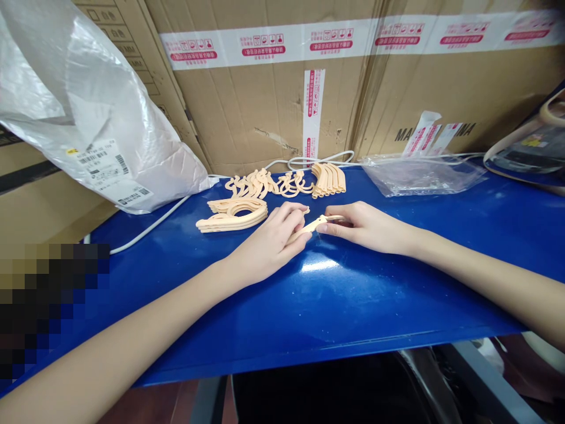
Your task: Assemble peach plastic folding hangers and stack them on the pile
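Observation:
My left hand (pixel 279 235) is closed around a beige plastic hanger body (pixel 314 225) just above the blue table. From the right, my right hand (pixel 359 227) pinches a thin curved beige piece, which looks like a hanger hook (pixel 335 218), at the end of that body. The two parts meet between my hands; whether they are joined I cannot tell. Beyond my left hand lies a stack of beige hanger bodies (pixel 233 224). Behind it spreads a pile of loose hanger hooks (pixel 256 184), beside a row of curved beige arm pieces (pixel 329 179).
Large cardboard boxes (pixel 265 106) wall off the back of the blue table (pixel 282 330). A white plastic mailing bag (pixel 106 123) leans at the left. A clear plastic bag (pixel 419 176) lies back right, near a dark transparent bag (pixel 529 150). A white cable (pixel 150 227) runs along the back.

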A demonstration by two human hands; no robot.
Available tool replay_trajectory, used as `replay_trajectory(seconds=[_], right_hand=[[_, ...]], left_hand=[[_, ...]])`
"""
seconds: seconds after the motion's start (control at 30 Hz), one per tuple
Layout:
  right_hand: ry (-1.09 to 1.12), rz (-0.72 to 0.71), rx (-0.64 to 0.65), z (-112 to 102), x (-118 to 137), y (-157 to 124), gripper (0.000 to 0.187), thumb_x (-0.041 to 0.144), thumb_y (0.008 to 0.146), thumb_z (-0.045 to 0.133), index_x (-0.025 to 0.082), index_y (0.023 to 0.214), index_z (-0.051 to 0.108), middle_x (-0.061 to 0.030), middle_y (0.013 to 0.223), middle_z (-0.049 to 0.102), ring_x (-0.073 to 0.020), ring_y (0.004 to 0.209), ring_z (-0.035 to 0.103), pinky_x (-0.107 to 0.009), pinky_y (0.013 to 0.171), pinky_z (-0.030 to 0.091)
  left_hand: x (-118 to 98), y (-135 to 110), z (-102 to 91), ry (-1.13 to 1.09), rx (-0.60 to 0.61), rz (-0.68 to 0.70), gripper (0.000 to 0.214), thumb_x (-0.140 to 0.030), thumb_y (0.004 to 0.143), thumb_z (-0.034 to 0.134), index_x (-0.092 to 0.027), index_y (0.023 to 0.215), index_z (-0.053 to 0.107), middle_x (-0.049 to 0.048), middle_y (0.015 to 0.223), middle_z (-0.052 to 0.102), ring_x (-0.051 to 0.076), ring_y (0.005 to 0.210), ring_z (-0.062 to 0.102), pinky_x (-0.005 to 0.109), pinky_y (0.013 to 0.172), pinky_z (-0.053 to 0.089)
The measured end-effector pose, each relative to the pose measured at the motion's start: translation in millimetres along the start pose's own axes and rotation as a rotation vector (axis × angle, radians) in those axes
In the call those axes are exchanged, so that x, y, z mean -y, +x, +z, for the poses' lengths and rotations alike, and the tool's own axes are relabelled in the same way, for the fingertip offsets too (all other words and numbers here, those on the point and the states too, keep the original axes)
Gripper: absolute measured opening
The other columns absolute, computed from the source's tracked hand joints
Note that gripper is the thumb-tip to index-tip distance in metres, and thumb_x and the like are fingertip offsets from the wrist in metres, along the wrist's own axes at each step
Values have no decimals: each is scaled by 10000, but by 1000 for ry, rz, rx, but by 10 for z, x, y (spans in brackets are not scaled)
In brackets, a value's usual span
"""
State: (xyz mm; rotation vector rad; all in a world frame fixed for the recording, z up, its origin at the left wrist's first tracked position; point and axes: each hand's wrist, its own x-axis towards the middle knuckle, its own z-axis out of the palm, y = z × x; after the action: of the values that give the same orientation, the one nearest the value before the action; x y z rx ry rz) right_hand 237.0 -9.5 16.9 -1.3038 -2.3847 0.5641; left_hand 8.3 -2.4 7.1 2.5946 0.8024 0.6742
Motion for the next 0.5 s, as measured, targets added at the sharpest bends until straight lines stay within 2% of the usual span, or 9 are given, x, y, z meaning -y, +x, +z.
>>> replay_trajectory(seconds=[0.2,0.33,0.5], right_hand=[[6,-47,30,-3,-17,3,464,578,940,425,201,669,398,57,592,379,-103,558,345,-262,544,272],[-7,-82,21,15,-16,-4,442,556,953,418,201,689,421,56,587,397,-104,554,362,-260,552,283],[-40,-90,23,40,-2,-5,414,514,976,400,199,711,439,46,590,452,-106,548,404,-263,560,281]], left_hand=[[-13,7,-7,-12,15,-1,218,-302,994,407,-204,800,405,91,1215,499,223,1218,474,404,1011,410],[-4,8,-17,17,32,-15,142,-305,991,419,-197,916,471,92,1234,526,224,1177,494,416,1004,416],[30,-4,-12,92,77,41,261,-327,1015,356,-180,992,571,97,1342,483,239,1238,449,456,1080,362]])
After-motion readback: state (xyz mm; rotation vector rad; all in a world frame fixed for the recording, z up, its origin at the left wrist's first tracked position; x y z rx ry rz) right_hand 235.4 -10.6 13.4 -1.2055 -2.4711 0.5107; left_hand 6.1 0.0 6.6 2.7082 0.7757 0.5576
